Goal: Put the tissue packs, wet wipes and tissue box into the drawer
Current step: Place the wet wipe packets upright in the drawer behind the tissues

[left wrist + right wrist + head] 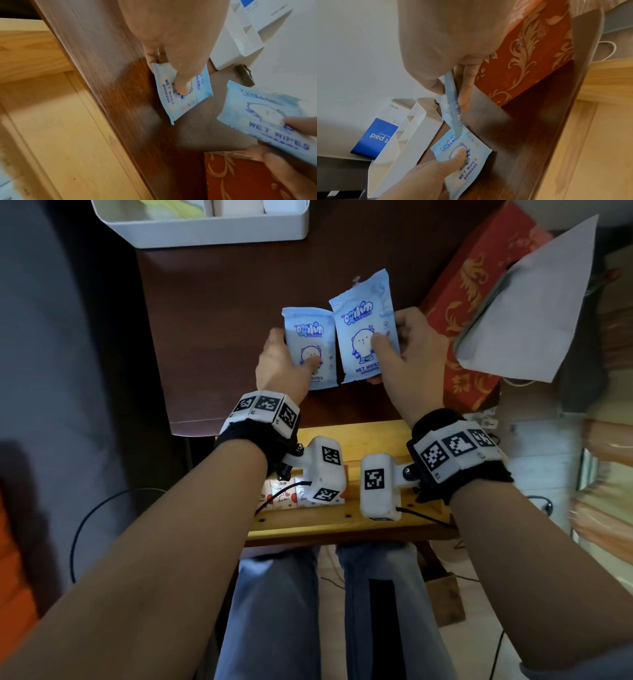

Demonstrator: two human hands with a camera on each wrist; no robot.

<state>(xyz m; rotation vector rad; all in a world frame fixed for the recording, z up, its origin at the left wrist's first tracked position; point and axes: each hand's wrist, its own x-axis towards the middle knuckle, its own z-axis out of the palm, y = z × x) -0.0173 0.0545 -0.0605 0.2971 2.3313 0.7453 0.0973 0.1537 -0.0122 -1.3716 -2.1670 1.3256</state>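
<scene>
**Two wipes packs in hand, tissue box still on the nightstand**

A dark wooden nightstand top (212, 337) stands against a pale wall, and below its front edge a light wooden drawer (342, 523) is pulled open toward the person's knees. At the back left corner sits a white organiser tray (205, 231).

Each hand holds one pack of wet wipes near the middle of the top. The left hand (279, 364) pinches the left wet wipes pack (310, 344), thumb on its printed face and fingers behind; whether this pack rests on the wood or is just above it I cannot tell. The right hand (411, 347) grips the right wet wipes pack (364, 326) the same way, tilted and lifted off the surface. The two packs are just beside each other.

Along the right edge lies the red patterned tissue box (459, 313), partly covered by a white paper bag (527, 302), untouched by either hand.

Inside the drawer, at its front left, small tissue packs (284, 496) with red hearts are partly hidden by the wrist cameras.

As I judge it, the tissue packs are done, the wipes are mid-transfer, and the tissue box remains.
</scene>
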